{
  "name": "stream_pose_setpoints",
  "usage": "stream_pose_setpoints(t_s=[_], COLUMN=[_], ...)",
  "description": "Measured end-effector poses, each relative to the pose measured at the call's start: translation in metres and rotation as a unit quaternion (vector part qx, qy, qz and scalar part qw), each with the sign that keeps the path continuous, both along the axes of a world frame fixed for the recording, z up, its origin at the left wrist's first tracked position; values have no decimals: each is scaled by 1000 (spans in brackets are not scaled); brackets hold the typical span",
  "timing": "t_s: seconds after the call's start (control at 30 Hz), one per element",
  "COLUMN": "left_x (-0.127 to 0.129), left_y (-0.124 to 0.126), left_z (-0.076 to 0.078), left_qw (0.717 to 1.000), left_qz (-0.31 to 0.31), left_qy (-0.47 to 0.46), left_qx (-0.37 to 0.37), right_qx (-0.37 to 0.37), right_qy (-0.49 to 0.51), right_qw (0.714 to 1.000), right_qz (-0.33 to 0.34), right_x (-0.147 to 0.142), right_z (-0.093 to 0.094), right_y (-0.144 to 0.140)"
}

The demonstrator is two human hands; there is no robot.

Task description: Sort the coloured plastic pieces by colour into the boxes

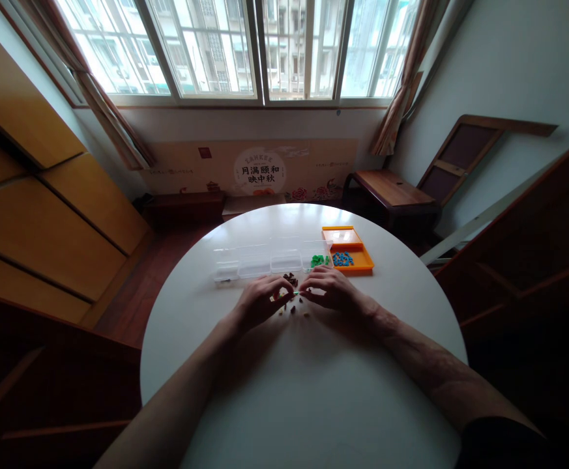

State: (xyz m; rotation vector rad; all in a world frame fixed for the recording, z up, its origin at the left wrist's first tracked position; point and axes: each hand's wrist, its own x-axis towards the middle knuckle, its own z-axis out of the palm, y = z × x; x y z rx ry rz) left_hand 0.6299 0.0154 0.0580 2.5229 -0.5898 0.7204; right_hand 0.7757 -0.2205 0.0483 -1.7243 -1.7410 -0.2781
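Note:
My left hand [262, 296] and my right hand [332, 286] meet over the white table, fingertips pinched towards each other. Between them is a small green piece [296, 293], seemingly gripped from both sides; its exact shape is too small to tell. Just beyond the fingers lies a pile of dark brown pieces [291, 279]. Several loose brown and pale pieces [292, 309] are scattered below the hands. Behind my right hand, green pieces [319, 261] sit in the right-hand compartment of a clear plastic box [257, 264]. My fingers partly hide the small pieces.
An orange box [362, 267] with blue pieces [343, 259] stands right of the clear box, its lid [341, 235] open behind. The round white table [284, 404] has its far edge before a low bench [252, 205]. A wooden chair [396, 189] stands at the back right.

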Motion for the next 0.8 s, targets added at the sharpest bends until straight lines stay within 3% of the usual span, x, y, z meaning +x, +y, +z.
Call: stream_pose_setpoints(t_s=[0.5,0.8], left_x=[2,1], left_y=[-2,-2], left_z=[-3,-2], left_qw=[1000,1000], left_qz=[-2,4], left_qy=[-17,10], left_qx=[-1,3], right_qx=[2,-3], right_qy=[-6,-3], right_qw=[1000,1000], right_qz=[13,0], right_x=[1,-4], right_z=[-1,8], right_y=[-1,-2])
